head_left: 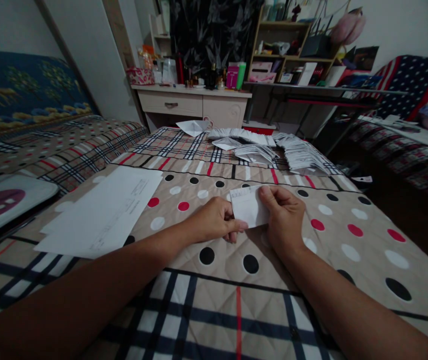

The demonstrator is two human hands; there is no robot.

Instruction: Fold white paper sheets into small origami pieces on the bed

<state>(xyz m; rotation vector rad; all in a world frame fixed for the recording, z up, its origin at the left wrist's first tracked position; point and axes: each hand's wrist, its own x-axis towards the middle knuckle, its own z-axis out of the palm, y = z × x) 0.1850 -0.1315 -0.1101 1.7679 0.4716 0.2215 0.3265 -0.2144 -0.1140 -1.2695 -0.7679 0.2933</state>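
Observation:
A small white folded paper piece point(247, 205) is held between both hands just above the quilted, polka-dot bed cover point(349, 235). My left hand point(216, 219) pinches its lower left edge with fingers closed. My right hand point(283, 217) grips its right side, thumb on top. A large flat white cardboard sheet point(105, 212) lies on the cover to the left of my left forearm. Farther back, rows of several folded white pieces point(270, 147) spread across the plaid part of the cover.
A desk with drawers point(193, 105) and bottles stands beyond the bed, beside shelves point(285, 50) full of items. Another plaid bed point(49, 145) and a white cushion point(0, 205) lie left. A striped blanket point(416, 85) covers furniture at right, past a dark floor gap point(394, 195).

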